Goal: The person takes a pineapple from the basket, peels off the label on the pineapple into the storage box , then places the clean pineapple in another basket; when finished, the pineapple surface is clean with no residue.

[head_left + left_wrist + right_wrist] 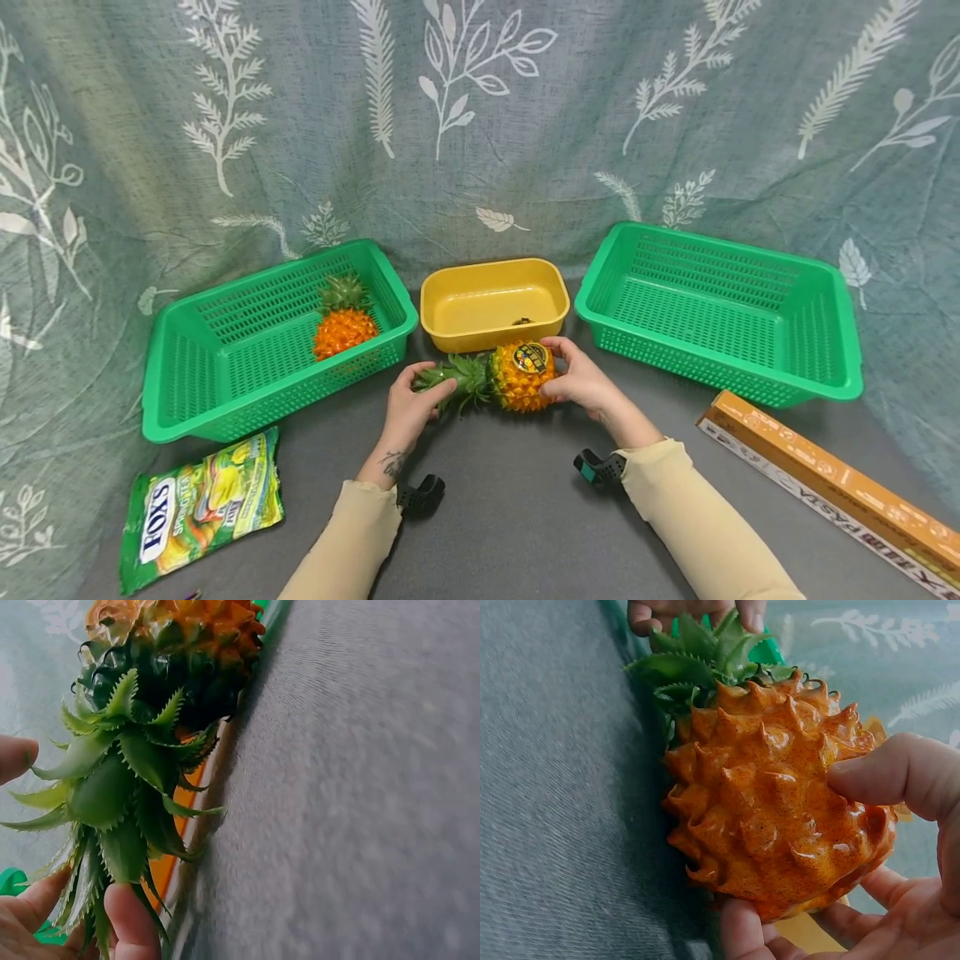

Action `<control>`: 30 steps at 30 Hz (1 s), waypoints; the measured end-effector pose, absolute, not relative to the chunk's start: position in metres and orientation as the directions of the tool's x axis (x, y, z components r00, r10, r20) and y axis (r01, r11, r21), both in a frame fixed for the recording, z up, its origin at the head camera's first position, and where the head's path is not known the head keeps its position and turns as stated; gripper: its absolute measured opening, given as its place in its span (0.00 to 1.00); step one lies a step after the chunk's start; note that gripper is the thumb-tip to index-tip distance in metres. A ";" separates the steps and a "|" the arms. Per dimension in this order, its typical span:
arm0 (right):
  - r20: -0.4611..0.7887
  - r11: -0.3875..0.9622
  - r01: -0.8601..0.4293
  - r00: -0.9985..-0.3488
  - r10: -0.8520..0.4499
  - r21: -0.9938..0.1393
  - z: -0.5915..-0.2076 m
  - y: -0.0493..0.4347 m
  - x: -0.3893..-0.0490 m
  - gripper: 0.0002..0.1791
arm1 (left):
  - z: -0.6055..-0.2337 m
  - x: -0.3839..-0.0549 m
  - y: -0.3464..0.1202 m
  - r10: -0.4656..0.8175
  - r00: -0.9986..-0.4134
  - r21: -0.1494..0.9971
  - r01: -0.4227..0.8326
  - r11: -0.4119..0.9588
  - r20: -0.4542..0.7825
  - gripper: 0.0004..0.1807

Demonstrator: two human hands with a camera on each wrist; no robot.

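Beige sleeves (pixel 708 517) lead to my left hand (pixel 411 407), pinching leaves (pixel 467 380), and right hand (pixel 585 385), gripping the pineapple (pixel 516 390) between them; if the leaves slip, it may roll.

1. Head view: bright, even light — soft glare inside the central yellow tray (pixel 480 304).
2. Left wrist: dimmer — tabletop (pixel 375 825) blurred at lower right.
3. Right wrist: glints on the pineapple (pixel 772 802), shadow along its left.
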State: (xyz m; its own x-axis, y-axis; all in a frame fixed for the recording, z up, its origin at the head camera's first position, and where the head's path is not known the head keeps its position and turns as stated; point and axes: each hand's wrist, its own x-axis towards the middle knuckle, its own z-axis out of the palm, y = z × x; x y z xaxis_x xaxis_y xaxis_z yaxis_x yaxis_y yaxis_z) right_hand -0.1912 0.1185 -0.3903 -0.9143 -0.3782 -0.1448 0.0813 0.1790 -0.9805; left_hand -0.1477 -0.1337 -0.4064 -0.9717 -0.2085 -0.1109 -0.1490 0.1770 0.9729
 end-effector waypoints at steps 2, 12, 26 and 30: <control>-0.146 0.183 0.081 -0.916 -0.373 -0.980 -0.391 0.119 -0.193 0.44 | -0.406 -0.149 -0.133 -0.214 -0.970 0.973 -0.154 0.171 -0.116 0.29; -0.130 0.198 0.049 -0.897 -0.421 -0.979 -0.385 0.126 -0.197 0.43 | -0.407 -0.151 -0.130 -0.212 -0.972 0.976 -0.141 0.166 -0.105 0.28; 0.074 0.436 -0.192 -0.959 -0.274 -0.879 -0.363 0.112 -0.205 0.19 | -0.409 -0.152 -0.130 -0.217 -0.972 0.979 -0.127 0.157 -0.092 0.27; 0.061 0.512 -0.226 -0.946 -0.318 -0.829 -0.361 0.107 -0.207 0.18 | -0.410 -0.151 -0.130 -0.219 -0.972 0.981 -0.123 0.151 -0.088 0.26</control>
State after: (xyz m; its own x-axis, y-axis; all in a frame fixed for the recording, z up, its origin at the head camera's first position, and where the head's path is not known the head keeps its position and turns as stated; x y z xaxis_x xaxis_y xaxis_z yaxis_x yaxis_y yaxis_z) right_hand -0.2073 0.1069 -0.3611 -0.9462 -0.3179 0.0612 -0.2255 0.5118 -0.8290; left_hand -0.1515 -0.1300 -0.4103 -0.9717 -0.2192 -0.0884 -0.1233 0.1511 0.9808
